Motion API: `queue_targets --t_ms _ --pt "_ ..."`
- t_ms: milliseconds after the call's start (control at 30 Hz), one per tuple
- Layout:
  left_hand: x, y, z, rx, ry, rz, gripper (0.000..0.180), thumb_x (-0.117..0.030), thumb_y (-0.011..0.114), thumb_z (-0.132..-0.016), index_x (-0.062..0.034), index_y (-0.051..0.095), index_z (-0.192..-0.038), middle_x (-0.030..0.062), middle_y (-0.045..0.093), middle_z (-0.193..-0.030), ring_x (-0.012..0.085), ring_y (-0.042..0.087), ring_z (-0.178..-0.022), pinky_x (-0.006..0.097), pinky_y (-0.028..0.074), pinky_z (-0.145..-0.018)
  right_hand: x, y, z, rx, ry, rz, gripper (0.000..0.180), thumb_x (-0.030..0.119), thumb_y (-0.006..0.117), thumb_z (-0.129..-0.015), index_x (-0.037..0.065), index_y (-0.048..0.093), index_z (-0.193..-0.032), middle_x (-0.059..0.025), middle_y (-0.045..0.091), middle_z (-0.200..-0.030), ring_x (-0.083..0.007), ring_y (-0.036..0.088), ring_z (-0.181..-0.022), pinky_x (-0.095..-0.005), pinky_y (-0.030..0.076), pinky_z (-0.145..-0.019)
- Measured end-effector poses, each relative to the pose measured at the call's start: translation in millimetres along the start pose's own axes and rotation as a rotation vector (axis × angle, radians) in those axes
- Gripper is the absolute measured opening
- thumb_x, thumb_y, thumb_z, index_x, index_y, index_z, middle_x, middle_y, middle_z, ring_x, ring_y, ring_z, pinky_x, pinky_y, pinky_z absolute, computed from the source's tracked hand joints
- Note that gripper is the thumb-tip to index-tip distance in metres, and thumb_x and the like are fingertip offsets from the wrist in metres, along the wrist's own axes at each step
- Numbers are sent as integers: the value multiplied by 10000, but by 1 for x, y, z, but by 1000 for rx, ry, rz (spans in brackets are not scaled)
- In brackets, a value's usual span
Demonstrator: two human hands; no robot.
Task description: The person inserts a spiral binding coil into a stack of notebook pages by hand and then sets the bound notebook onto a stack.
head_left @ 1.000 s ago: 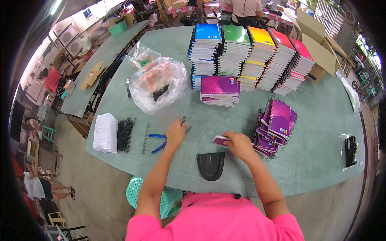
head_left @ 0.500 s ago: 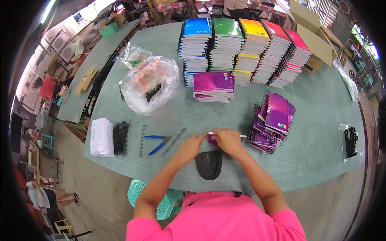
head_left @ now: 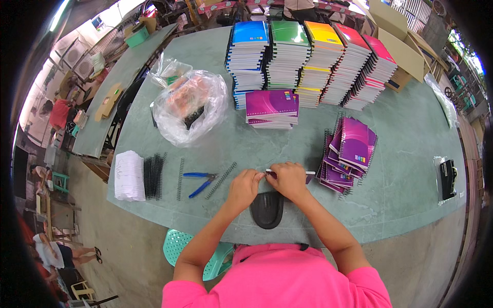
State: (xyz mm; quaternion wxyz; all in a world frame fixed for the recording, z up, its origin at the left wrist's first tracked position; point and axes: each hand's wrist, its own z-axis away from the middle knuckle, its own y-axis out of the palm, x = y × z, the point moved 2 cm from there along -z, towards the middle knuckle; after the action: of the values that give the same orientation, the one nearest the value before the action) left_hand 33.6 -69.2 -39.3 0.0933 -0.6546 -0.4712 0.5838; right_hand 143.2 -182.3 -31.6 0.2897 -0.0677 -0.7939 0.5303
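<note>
I'm holding a purple notebook (head_left: pixel 310 177) just beyond the black pad (head_left: pixel 266 211), my right hand (head_left: pixel 290 179) closing around it, with a pale edge showing. My left hand (head_left: pixel 244 186) is bringing pinched fingertips to the notebook's left end; whether they're gripping anything, I can't tell. For good work here, I'm judging that the right hand should be keeping the pages square and steady, with the left using light fingertip pressure, since squeezing could be bending an edge. Left of the pad, a loose black coil (head_left: pixel 221 180) and blue pliers (head_left: pixel 207 181) are lying on the surface (head_left: pixel 400 169); right of it, a pile of coil-bound purple notebooks (head_left: pixel 354 141) is leaning unevenly.
</note>
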Motion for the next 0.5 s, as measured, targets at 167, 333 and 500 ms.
queue_targets --t_ms 167,333,500 --pt "4 2 -4 210 -474 198 226 -234 566 -874 -15 576 -819 169 590 -745 359 574 -691 422 448 -584 -3 2 3 -28 -39 -36 138 228 662 -721 108 628 -779 -63 635 -702 -239 611 -681 -389 439 -621" --pt "-5 -2 -12 33 -273 108 291 -262 554 -887 18 551 -804 156 585 -679 333 586 -653 404 453 -603 -3 1 5 -46 -67 -114 157 156 653 -723 113 638 -873 -65 648 -764 -240 619 -720 -387 445 -647" --pt "6 -8 -18 91 -109 129 232 -225 571 -872 7 565 -850 126 584 -669 296 588 -649 380 456 -609 -7 -5 2 49 -41 -151 167 121 628 -746 103 638 -912 -94 652 -801 -270 619 -756 -396 442 -667"
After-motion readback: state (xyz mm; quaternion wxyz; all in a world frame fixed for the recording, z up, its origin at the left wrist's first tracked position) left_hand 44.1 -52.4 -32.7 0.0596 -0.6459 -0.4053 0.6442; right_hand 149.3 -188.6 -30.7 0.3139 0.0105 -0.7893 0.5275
